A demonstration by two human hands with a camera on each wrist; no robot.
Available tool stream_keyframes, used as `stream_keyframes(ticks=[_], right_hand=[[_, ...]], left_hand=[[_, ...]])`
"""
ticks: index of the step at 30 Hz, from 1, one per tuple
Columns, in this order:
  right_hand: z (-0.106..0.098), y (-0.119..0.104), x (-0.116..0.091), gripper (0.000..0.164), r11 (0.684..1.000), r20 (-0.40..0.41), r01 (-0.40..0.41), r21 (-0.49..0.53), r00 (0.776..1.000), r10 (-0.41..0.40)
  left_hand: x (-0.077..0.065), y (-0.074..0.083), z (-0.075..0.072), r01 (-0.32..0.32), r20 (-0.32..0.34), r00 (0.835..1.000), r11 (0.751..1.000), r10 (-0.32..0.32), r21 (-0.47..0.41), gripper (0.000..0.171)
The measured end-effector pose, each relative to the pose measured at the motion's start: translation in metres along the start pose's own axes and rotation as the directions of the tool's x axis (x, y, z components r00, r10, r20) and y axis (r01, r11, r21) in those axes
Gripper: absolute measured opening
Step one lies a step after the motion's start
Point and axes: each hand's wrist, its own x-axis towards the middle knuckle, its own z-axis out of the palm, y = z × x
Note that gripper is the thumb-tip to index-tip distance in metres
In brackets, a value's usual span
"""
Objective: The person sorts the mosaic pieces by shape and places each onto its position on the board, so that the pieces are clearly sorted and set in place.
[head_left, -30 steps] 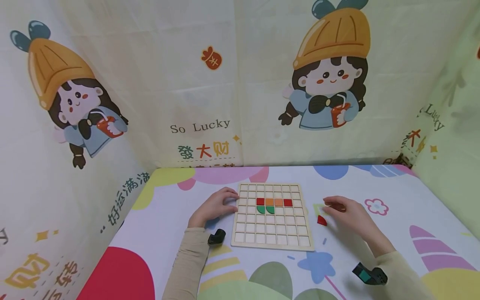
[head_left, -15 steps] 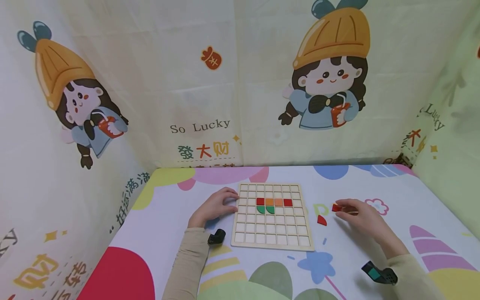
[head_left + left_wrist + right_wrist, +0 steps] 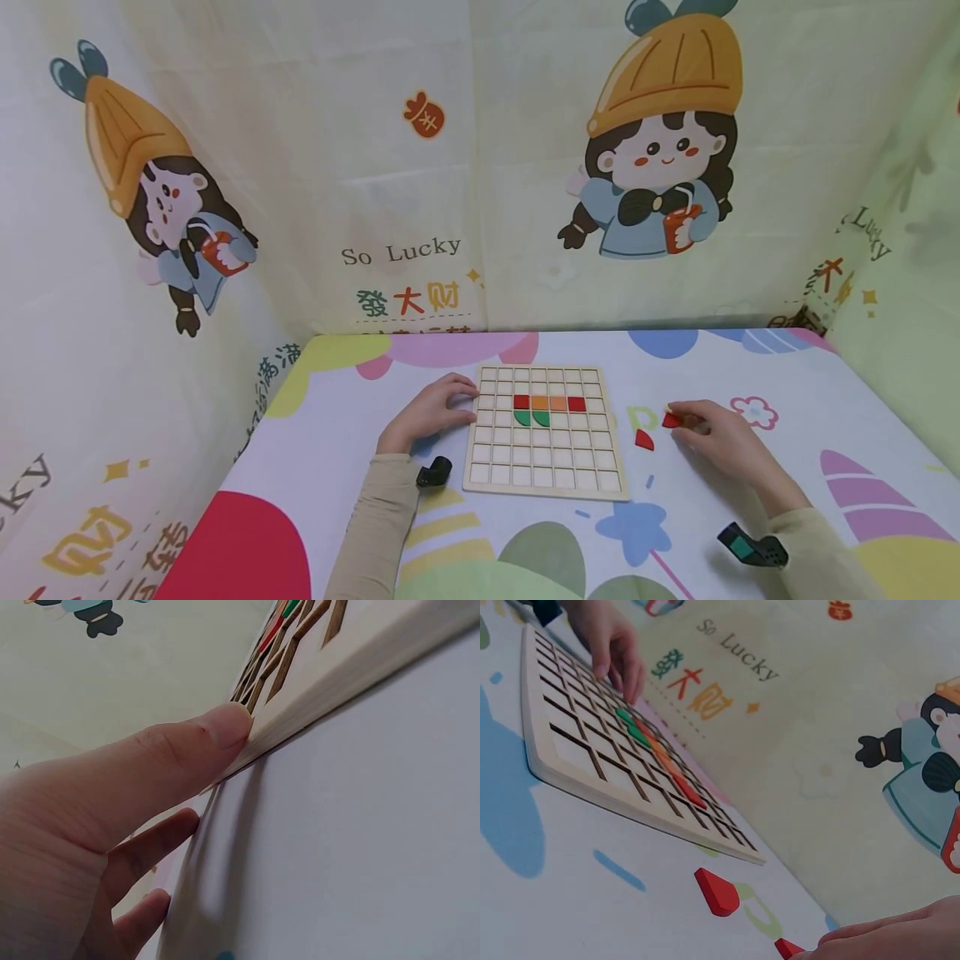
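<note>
A square wooden grid board point(image 3: 546, 458) lies mid-table. Two red squares, two orange squares point(image 3: 539, 403) and two green quarter-circle tiles point(image 3: 540, 418) sit in its cells. My left hand point(image 3: 429, 412) touches the board's left edge; in the left wrist view its thumb point(image 3: 225, 727) presses against the rim, fingers spread behind. To the right of the board, my right hand point(image 3: 720, 437) pinches a red tile point(image 3: 670, 421) at its fingertips, partly hidden by the fingers. Between hand and board lies a loose red quarter-circle tile point(image 3: 644, 439), also visible in the right wrist view.
The table point(image 3: 352, 408) carries a colourful printed cover with flowers and shapes. A cream curtain point(image 3: 517, 192) with cartoon figures stands behind the table and along both sides. Both forearms wear small dark wrist cameras point(image 3: 753, 546).
My right hand has moved right, away from the board, and a red tile now shows at its fingertips. Lately it shifted slightly back left. The left hand and board stay put.
</note>
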Motion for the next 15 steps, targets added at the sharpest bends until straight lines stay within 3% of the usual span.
stream_keyframes(ticks=[15], right_hand=[[0.0036, 0.0017, 0.0008, 0.034, 0.994, 0.011, 0.078, -0.074, 0.997, -0.077]], left_hand=[[0.0001, 0.0, -0.0003, 0.004, 0.007, 1.0, 1.0, -0.004, 0.002, 0.041]])
